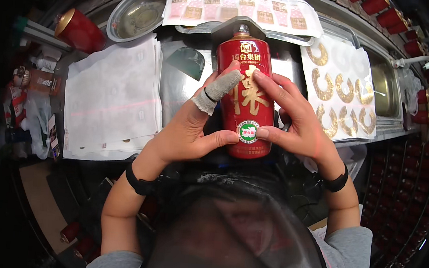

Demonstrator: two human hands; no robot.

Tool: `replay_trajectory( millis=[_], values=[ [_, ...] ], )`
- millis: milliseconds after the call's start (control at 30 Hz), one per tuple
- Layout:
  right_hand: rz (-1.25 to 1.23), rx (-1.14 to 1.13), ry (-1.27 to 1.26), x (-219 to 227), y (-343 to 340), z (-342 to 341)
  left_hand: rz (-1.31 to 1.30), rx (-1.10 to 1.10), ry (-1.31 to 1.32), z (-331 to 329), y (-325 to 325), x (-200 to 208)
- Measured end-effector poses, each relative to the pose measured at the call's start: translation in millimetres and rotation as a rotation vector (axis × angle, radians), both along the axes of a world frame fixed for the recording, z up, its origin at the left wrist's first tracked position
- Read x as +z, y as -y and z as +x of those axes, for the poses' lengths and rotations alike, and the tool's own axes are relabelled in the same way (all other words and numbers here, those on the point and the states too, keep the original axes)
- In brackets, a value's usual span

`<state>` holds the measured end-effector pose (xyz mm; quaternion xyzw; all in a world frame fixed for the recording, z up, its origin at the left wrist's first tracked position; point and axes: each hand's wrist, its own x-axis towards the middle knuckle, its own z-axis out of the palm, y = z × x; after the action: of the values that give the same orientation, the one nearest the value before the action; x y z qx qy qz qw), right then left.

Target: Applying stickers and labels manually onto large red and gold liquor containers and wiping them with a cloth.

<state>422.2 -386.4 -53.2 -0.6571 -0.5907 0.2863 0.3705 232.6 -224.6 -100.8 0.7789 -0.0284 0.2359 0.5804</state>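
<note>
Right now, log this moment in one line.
left hand: touching red bottle | right hand: touching red bottle | round sticker: bottle's lower front

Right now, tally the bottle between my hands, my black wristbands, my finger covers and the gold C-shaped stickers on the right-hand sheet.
Bottle: 1
Wristbands: 2
Finger cover: 1
Gold stickers: 7
Total: 11

A metal bowl stands well left of a sink and faucet.

the bottle is red (its sticker green and white).
</note>
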Motion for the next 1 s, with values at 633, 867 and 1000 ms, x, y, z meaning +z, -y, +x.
replay_trajectory(
  millis=[633,867,1000],
  values=[
    [0.0,0.049,-0.051,-3.4,-3.6,7.2,0.046,0.062,0.013,2.0,5.4,-1.1],
    [-0.034,0.034,-0.081,1.2,-3.3,7.9,0.066,0.077,0.018,1.4,4.4,1.3],
    [-0.086,-0.033,-0.162,1.7,3.7,7.2,-0.012,0.09,0.009,-2.2,8.1,-1.7]
  ],
)
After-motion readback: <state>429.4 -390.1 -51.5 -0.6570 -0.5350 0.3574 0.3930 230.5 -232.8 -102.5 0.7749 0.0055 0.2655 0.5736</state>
